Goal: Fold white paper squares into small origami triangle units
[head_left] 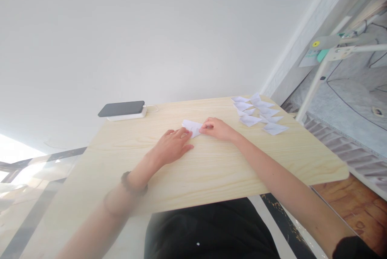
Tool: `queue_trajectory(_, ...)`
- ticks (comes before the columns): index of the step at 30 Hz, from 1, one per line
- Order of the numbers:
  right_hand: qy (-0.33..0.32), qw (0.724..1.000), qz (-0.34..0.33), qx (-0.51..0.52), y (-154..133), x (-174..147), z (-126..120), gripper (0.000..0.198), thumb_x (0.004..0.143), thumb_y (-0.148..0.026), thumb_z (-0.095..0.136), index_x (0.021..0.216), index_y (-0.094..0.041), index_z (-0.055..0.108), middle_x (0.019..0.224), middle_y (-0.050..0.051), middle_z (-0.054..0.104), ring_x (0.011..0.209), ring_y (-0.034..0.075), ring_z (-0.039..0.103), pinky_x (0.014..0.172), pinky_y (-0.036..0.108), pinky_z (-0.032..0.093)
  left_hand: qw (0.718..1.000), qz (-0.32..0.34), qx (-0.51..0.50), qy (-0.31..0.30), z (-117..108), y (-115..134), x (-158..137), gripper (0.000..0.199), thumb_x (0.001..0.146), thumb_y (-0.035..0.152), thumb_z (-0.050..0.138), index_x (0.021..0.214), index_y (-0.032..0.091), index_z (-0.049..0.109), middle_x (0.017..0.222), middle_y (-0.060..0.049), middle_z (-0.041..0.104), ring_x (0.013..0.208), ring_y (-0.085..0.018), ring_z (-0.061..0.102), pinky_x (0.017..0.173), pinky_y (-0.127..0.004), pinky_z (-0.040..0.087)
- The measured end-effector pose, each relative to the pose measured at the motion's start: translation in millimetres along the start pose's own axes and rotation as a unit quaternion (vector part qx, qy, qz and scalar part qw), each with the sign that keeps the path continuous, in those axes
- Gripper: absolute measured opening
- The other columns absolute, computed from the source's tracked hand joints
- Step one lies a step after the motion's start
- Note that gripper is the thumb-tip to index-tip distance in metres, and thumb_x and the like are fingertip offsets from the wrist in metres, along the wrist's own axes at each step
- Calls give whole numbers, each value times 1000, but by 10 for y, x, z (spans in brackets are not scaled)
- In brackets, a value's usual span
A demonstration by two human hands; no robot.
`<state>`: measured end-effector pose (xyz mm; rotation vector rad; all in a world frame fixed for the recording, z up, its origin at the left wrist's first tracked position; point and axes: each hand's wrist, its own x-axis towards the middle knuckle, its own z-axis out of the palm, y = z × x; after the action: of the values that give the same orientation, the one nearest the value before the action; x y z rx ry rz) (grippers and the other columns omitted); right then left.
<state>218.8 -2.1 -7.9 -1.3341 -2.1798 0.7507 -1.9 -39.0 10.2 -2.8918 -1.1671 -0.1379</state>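
Observation:
A small white folded paper (191,126) lies on the light wooden table (211,170) near its middle. My left hand (173,145) rests flat on the table with its fingertips pressing the paper's near edge. My right hand (217,128) pinches the paper's right end between thumb and fingers. A dark beaded bracelet (133,186) sits on my left wrist.
Several folded white paper pieces (260,114) lie in a cluster at the table's far right corner. A dark phone (121,108) rests on a white power bank with a cable at the far left. A white lamp arm (320,69) stands to the right, over a bed.

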Motion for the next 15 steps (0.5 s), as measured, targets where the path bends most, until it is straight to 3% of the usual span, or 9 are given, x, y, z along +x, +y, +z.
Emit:
queue_trajectory(6,75,993,44,-86,-46,34,117,23,74,-41,55,69,-20,61,89,4,55,83,16,52,82,35,35,1000,12,12,4,3,35,-21,39,89,37,30,121,19,40,116,-10,48,101,-22,50,86,-36,35)
queue_trajectory(11,60,993,51,-87,-82,26,100,22,73,-41,55,68,-21,61,95,3,51,90,18,52,87,39,32,1000,13,7,5,-7,74,-25,43,89,36,28,128,18,33,115,-11,49,103,-22,49,85,-37,36)
queue_trajectory(15,54,993,59,-87,-98,30,82,22,73,-40,56,65,-20,61,95,3,51,89,17,53,87,36,33,1000,16,11,-1,-17,72,-24,44,90,35,28,132,23,28,118,-10,47,101,-21,50,85,-36,37)
